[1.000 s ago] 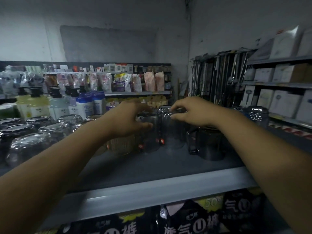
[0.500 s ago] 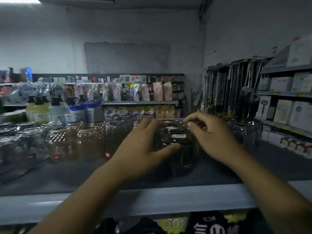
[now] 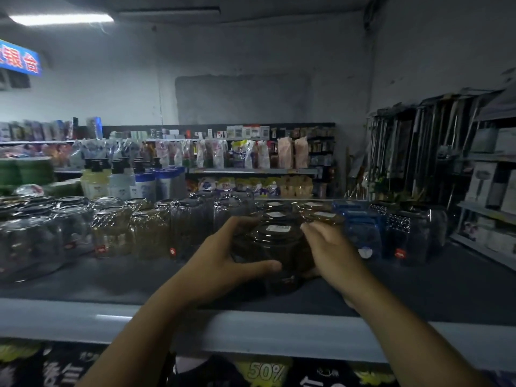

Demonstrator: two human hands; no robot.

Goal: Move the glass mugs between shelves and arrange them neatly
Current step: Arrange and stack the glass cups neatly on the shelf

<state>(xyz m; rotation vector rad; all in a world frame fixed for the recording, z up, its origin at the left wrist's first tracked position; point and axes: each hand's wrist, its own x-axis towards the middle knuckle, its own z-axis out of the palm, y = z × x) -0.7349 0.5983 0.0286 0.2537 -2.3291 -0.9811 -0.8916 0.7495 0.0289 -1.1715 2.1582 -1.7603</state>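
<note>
Both my hands grasp a dark smoked-glass mug [image 3: 275,247] turned mouth-down. My left hand [image 3: 223,263] curls round its near left side with the thumb stretched across the front, and my right hand [image 3: 332,255] cups the right side, fingertips up by the base. The mug sits near the front of the grey metal shelf [image 3: 83,317], closer to its pale lip than a second ago, when I was reaching deep into the row. Along the left runs a long row of upturned glass mugs [image 3: 111,233], clear and amber, some with a dimpled surface, too blurred to count. Just right of my hands stand blue glass mugs [image 3: 360,233]. Behind the held mug I count two more dark mugs [image 3: 275,215] in file. A small white sticker [image 3: 275,228] lies on the held mug's base.
</note>
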